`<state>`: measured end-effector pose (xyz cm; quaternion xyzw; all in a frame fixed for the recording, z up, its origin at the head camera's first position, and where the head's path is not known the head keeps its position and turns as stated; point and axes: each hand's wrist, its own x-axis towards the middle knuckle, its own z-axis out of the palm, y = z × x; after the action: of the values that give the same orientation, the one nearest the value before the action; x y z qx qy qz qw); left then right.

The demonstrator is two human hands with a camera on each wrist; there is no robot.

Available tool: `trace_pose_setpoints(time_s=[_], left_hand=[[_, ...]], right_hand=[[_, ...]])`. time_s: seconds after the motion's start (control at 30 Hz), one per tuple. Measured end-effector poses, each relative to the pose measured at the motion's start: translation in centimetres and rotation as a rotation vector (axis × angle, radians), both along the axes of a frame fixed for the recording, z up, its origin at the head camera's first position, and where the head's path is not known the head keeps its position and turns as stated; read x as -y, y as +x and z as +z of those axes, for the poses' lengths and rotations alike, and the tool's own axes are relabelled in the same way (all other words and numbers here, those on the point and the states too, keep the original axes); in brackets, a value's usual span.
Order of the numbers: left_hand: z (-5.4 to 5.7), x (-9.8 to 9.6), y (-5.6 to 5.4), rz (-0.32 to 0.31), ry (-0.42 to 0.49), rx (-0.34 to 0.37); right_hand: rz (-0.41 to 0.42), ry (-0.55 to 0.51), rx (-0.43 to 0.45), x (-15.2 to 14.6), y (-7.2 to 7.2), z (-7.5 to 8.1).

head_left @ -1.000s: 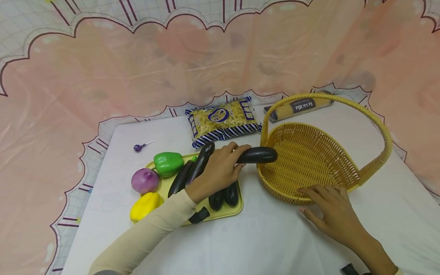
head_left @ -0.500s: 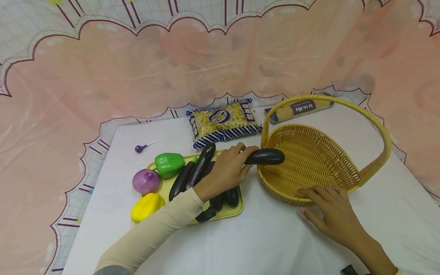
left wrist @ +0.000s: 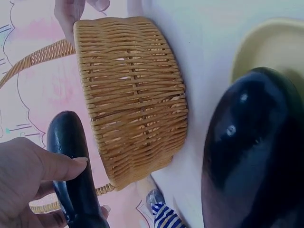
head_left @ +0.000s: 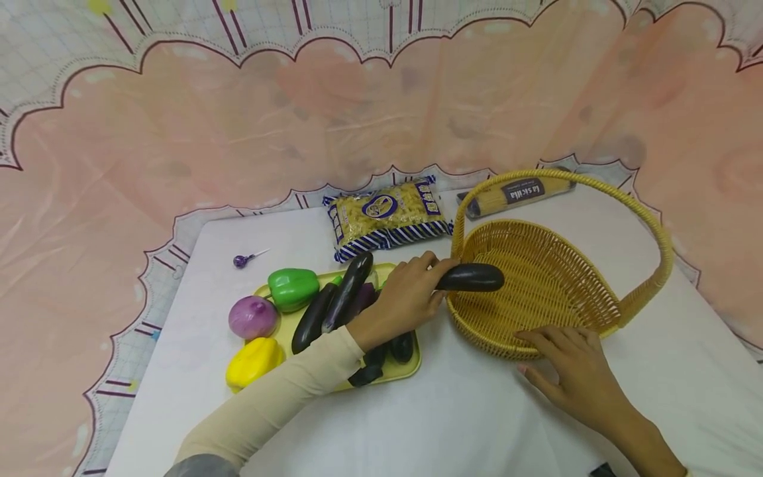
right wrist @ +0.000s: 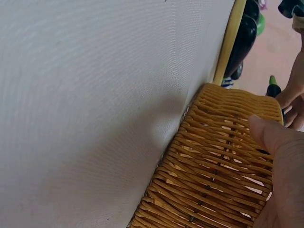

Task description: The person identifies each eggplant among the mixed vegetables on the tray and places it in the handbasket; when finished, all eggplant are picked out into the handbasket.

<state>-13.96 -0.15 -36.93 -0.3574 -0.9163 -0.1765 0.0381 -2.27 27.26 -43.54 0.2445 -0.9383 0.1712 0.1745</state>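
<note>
Head view first: what did we see closest to us?

We saw the right hand (head_left: 575,377), its fingers bent over the near rim of a wicker basket (head_left: 560,253), thumb on the outer side; how hard it held, we couldn't tell.

And the left hand (head_left: 401,299)?

We found its fingers gripping an eggplant (head_left: 471,277). The smooth end stuck out past the fingertips, above the basket's rim, and the left wrist view showed us the same grip.

What did we notice under those fingers?

We saw a yellow tray (head_left: 287,322) with more eggplants (head_left: 348,291) lying below and left of them; the ones the hand hid, we couldn't count. Farther left of the fingers sat a yellow pepper (head_left: 254,363), a purple onion (head_left: 254,317) and a green pepper (head_left: 294,289).

And beyond the fingertips?

We spotted a lollipop (head_left: 241,261) far out to their left, a pasta packet (head_left: 387,215) ahead of them, then a spaghetti pack (head_left: 515,193) behind the basket. Farthest away, we saw a peach patterned cloth (head_left: 238,132).
</note>
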Motion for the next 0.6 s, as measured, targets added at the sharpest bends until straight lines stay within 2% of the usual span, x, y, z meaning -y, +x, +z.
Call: trace_pose_setpoints(time_s=[0.6], left_hand=[[-0.4, -2.3, -0.4, -0.036, -0.026, -0.007]], right_hand=[[0.002, 0.014, -0.003, 0.0, 0.1, 0.0]])
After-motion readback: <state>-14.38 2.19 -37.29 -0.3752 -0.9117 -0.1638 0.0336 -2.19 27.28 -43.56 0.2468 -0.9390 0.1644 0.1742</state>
